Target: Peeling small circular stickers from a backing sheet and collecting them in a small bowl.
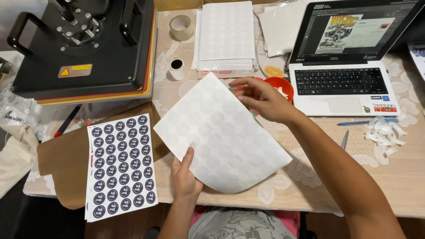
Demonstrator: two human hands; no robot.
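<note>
We grip the white sheet (pixel 221 132) above the tabletop (pixel 398 177): left hand (pixel 186 177) pinches its six o'clock edge, right hand (pixel 265 99) seemingly pinches its one o'clock edge.

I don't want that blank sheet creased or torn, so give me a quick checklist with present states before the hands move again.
1. Left hand grips the blank round-label sheet at its lower edge: ok.
2. Right hand pinches the sheet's top edge: ok.
3. Sheet flat, no crease: not ok, it curves, with the lower right corner bowed.
4. Printed sticker sheet lies apart from the held sheet: ok.
5. Red bowl behind the right hand, contents: cannot tell.
</note>
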